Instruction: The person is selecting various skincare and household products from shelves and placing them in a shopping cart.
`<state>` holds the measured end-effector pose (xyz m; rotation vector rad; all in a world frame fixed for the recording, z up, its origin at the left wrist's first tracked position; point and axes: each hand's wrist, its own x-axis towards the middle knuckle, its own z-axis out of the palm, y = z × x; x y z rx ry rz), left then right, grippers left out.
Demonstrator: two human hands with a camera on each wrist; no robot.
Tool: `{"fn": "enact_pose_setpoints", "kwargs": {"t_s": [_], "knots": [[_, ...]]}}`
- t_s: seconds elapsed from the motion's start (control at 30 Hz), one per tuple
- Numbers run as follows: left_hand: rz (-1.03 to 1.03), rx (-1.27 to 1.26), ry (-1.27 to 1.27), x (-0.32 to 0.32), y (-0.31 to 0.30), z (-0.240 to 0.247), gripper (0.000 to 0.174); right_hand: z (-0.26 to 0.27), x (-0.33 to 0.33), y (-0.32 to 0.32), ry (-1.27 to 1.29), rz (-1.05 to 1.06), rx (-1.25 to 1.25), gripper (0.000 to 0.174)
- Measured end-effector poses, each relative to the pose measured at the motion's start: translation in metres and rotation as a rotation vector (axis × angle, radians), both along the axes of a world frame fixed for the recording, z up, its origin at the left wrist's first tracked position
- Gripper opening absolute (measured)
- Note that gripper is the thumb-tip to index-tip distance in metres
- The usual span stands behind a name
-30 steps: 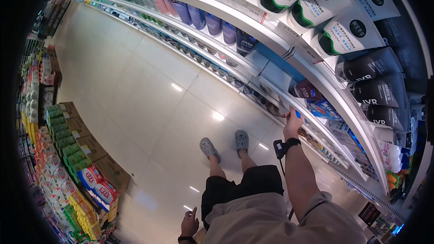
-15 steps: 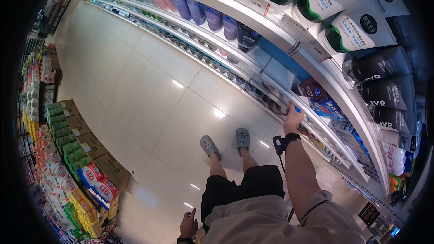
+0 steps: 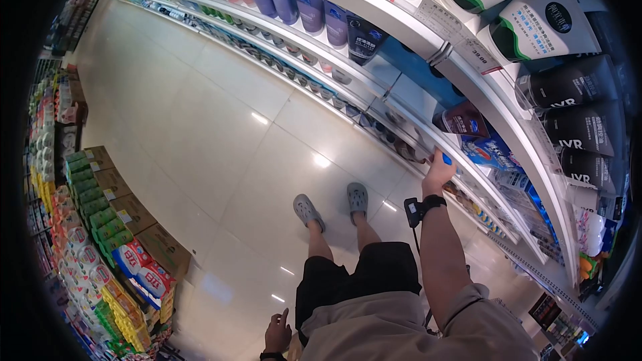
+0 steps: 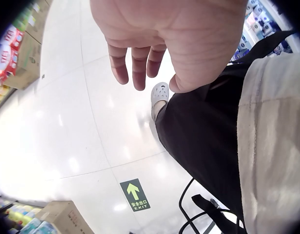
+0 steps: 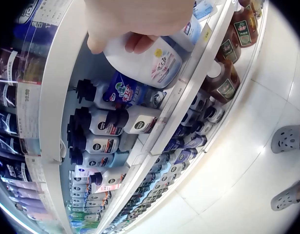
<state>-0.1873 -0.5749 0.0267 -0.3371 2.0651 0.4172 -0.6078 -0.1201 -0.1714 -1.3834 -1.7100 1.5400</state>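
Note:
In the right wrist view, my right hand (image 5: 135, 18) grips a large white plastic bottle (image 5: 162, 63) with curled fingers. The bottle has a pink and blue label, lies tilted in that view and is partly hidden by the hand. Beside it on the same shelf are a blue pouch (image 5: 124, 91) and several dark-capped pump bottles (image 5: 103, 144). From the head, the right hand (image 3: 439, 172) shows at a lower shelf, a bit of blue by its fingers. My left hand (image 4: 174, 36) hangs by my black shorts, fingers loose, holding nothing.
White shelf edges (image 3: 394, 23) curve across the right side, with white tubes (image 3: 535, 27) and black tubes (image 3: 568, 87) above my right hand. Brown bottles (image 5: 223, 85) stand on a lower shelf. Stacked goods with cardboard boxes (image 3: 154, 247) line the aisle's left. Grey clogs (image 3: 358, 199) stand on the tiled floor.
The shelves and tubes have shifted slightly in the head view. My right hand remains at the lower shelf, a little farther right in view. The left hand hangs nearly unchanged.

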Motion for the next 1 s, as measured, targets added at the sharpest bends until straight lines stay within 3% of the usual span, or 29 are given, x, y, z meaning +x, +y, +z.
{"fn": "enact_pose_setpoints", "kwargs": {"t_s": [0.13, 0.27, 0.37, 0.67, 0.73, 0.8, 1.0], "knots": [[0.007, 0.008, -0.007, 0.005, -0.005, -0.004, 0.06, -0.012, 0.01, 0.014, 0.097, -0.102, -0.001, 0.031], [-0.002, 0.013, -0.019, 0.01, -0.01, -0.007, 0.059, -0.03, 0.026, 0.037, 0.146, -0.182, -0.235, 0.025], [-0.015, 0.016, -0.009, 0.009, -0.011, -0.007, 0.059, -0.021, 0.026, 0.037, 0.254, -0.134, -0.212, 0.024], [-0.07, 0.021, -0.032, 0.014, -0.023, -0.014, 0.059, -0.016, 0.02, 0.037, 0.183, -0.117, -0.066, 0.018], [-0.078, 0.032, -0.047, 0.009, -0.021, -0.017, 0.059, -0.013, 0.017, 0.032, 0.135, -0.116, -0.061, 0.02], [-0.089, 0.036, -0.061, 0.005, -0.022, -0.016, 0.058, -0.011, 0.02, 0.028, 0.089, 0.091, -0.063, 0.022], [-0.116, 0.043, -0.054, -0.015, -0.024, -0.029, 0.057, -0.026, 0.035, 0.038, -0.272, 0.247, 0.219, 0.042]]}}
